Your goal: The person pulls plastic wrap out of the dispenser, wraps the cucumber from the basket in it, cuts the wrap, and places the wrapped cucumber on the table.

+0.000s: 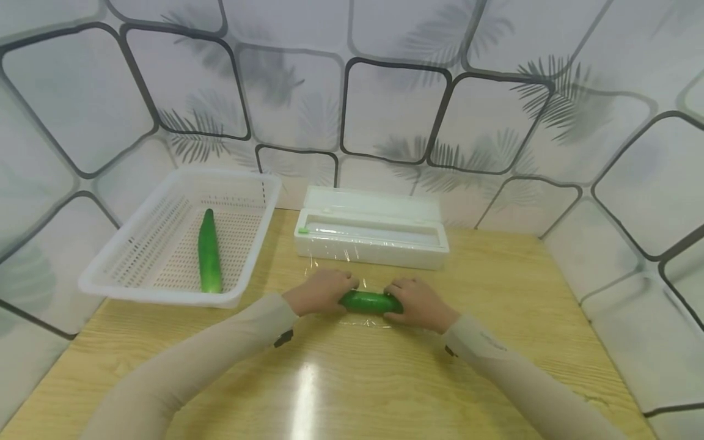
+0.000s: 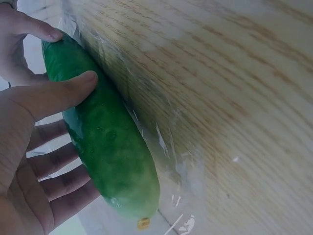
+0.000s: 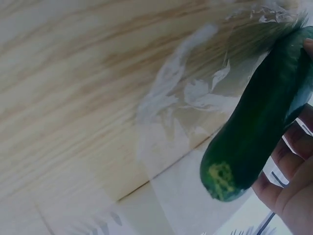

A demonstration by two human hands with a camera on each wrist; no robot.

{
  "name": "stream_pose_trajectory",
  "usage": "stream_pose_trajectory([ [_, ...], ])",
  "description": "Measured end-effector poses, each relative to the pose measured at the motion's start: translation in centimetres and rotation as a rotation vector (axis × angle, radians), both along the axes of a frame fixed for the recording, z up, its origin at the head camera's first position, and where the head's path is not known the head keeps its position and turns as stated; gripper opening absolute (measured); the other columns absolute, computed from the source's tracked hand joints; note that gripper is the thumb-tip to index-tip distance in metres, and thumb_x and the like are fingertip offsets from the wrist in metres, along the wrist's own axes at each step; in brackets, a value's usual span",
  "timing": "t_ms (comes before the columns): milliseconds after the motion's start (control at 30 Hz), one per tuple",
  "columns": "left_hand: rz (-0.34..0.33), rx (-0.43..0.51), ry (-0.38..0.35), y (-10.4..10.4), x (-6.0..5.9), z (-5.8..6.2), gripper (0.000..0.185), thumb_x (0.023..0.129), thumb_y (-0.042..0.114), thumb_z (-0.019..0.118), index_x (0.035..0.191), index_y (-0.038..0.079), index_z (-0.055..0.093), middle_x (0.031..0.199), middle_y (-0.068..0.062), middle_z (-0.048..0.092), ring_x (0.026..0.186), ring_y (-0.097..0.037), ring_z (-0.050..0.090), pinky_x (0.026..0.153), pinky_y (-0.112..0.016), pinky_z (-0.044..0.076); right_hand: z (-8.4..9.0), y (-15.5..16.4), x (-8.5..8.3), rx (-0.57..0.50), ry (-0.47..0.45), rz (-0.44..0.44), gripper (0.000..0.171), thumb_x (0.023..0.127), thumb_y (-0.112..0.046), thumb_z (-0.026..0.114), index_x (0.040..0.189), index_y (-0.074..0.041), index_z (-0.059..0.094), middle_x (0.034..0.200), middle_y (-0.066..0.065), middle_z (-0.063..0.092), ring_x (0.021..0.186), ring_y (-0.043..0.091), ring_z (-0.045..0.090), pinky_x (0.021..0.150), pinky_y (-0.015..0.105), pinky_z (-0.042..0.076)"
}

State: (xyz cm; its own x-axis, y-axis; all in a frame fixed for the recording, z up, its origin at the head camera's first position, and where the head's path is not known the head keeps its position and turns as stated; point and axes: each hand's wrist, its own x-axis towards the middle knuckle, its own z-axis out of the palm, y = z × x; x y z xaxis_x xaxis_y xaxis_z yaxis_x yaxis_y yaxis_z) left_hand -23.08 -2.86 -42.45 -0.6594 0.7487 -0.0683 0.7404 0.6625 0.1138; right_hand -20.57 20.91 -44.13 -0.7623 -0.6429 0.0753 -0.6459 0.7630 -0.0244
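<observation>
A green cucumber point(image 1: 371, 302) lies crosswise at the middle of the table, on a sheet of clear plastic wrap point(image 2: 166, 142). My left hand point(image 1: 323, 291) grips its left end; in the left wrist view the thumb lies on top and the fingers pass behind it. The right hand point(image 1: 422, 304) holds the other end, with fingers around the cucumber point(image 3: 259, 112) in the right wrist view. Plastic wrap point(image 3: 168, 93) spreads loosely beyond it on the table side. From the head, the film runs back toward a white wrap dispenser box point(image 1: 374, 255) with its lid raised.
At the left stands a white perforated basket point(image 1: 159, 298) with another cucumber point(image 1: 209, 253) inside. A small green slider point(image 1: 304, 230) sits on the dispenser's left end. Patterned wall panels point(image 1: 396, 110) border the wooden table point(image 1: 352, 385) behind and at both sides.
</observation>
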Motion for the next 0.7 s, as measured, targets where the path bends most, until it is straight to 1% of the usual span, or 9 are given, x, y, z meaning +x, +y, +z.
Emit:
stream_pose_trajectory([
  [167,-0.023,-0.014,0.011,0.1,0.0,-0.2,0.044,0.075,0.023,0.076,0.115,0.018,0.057,0.099,0.000,0.063,0.083,-0.014,0.059,0.073,-0.026,0.052,-0.2,0.9,0.1,-0.005,-0.004,-0.005,0.049,0.077,-0.043,0.072,0.111,-0.008,0.063,0.105,0.008,0.066,0.093,0.021,0.062,0.088,0.042,0.050],
  [267,-0.031,-0.011,0.018,0.2,0.1,-0.3,0.045,0.076,0.023,0.076,0.116,0.018,0.057,0.100,0.000,0.064,0.085,-0.014,0.060,0.074,-0.027,0.053,0.3,1.8,0.5,-0.034,0.002,-0.011,0.046,0.076,-0.039,0.074,0.108,-0.009,0.063,0.104,0.007,0.065,0.093,0.022,0.061,0.087,0.042,0.050],
  [333,-0.035,-0.001,0.017,0.2,0.1,-0.3,0.046,0.075,0.023,0.076,0.117,0.018,0.057,0.101,-0.001,0.064,0.085,-0.015,0.061,0.075,-0.028,0.053,0.8,2.6,0.9,-0.055,0.033,-0.003,0.042,0.074,-0.037,0.076,0.104,-0.010,0.064,0.100,0.005,0.064,0.090,0.020,0.060,0.084,0.040,0.051],
  [433,-0.025,0.012,0.006,0.2,0.1,-0.2,0.045,0.075,0.022,0.076,0.116,0.017,0.057,0.101,-0.001,0.064,0.086,-0.015,0.061,0.075,-0.029,0.053,1.2,3.9,1.4,-0.086,0.118,0.040,0.033,0.070,-0.032,0.080,0.091,-0.012,0.065,0.088,-0.001,0.060,0.080,0.014,0.055,0.076,0.035,0.050],
  [533,-0.014,0.018,-0.002,0.1,0.2,-0.2,0.043,0.075,0.023,0.076,0.114,0.017,0.058,0.100,-0.001,0.064,0.085,-0.015,0.061,0.074,-0.029,0.052,1.1,5.0,2.0,-0.100,0.191,0.103,0.026,0.066,-0.029,0.082,0.079,-0.015,0.064,0.078,-0.005,0.055,0.072,0.010,0.049,0.068,0.030,0.045],
  [600,-0.010,0.019,-0.003,0.0,0.1,-0.2,0.042,0.076,0.023,0.076,0.113,0.017,0.058,0.099,-0.001,0.064,0.084,-0.015,0.061,0.074,-0.030,0.052,0.8,5.5,2.5,-0.093,0.203,0.136,0.021,0.066,-0.026,0.081,0.076,-0.016,0.065,0.075,-0.006,0.056,0.070,0.009,0.049,0.064,0.027,0.042],
  [700,-0.011,0.011,-0.002,0.0,0.0,-0.3,0.040,0.077,0.024,0.075,0.112,0.016,0.058,0.099,0.000,0.064,0.083,-0.015,0.060,0.075,-0.030,0.052,0.1,6.1,3.2,-0.040,0.183,0.141,0.017,0.066,-0.025,0.080,0.076,-0.017,0.067,0.079,-0.005,0.062,0.072,0.010,0.055,0.062,0.025,0.041],
])
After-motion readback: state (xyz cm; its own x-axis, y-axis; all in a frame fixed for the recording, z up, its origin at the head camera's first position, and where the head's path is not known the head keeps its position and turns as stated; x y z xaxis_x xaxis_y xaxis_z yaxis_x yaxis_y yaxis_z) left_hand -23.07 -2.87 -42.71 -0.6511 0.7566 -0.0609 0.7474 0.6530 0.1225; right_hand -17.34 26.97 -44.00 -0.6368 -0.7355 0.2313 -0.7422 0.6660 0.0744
